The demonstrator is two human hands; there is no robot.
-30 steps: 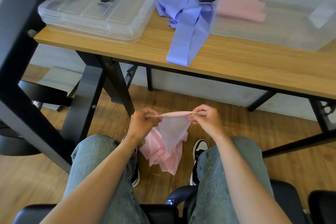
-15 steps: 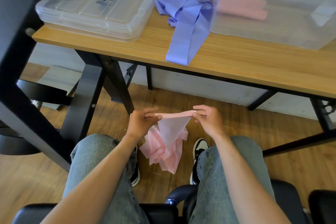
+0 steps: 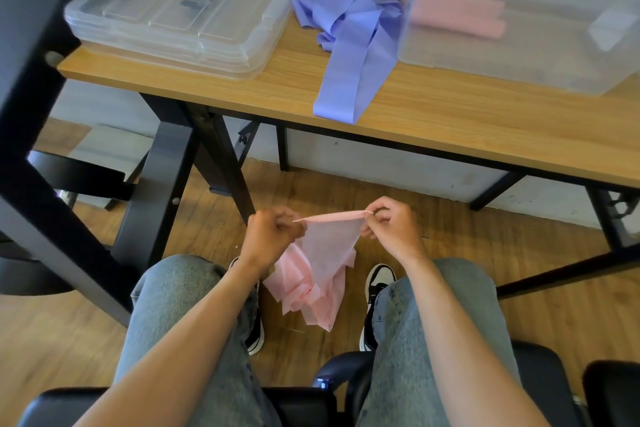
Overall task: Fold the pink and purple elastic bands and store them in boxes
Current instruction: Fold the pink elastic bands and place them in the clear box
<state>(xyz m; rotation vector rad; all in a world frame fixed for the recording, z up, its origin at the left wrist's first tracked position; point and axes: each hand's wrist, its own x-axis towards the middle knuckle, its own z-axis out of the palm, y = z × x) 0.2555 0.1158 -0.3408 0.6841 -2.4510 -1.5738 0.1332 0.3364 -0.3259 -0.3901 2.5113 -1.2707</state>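
A pink elastic band [image 3: 322, 263] is stretched flat along its top edge below the tabletop [image 3: 450, 121], out in front of it, and the rest hangs down from that edge in loose, crumpled folds. On the tabletop lies a purple elastic band [image 3: 349, 45], unfolded and bunched in a heap, one wide strip running to the front edge. Just right of it stands a clear open box [image 3: 519, 52] with folded pink bands [image 3: 457, 12] stacked inside. At the tabletop's left end sit stacked clear lids [image 3: 180, 14] with a black handle.
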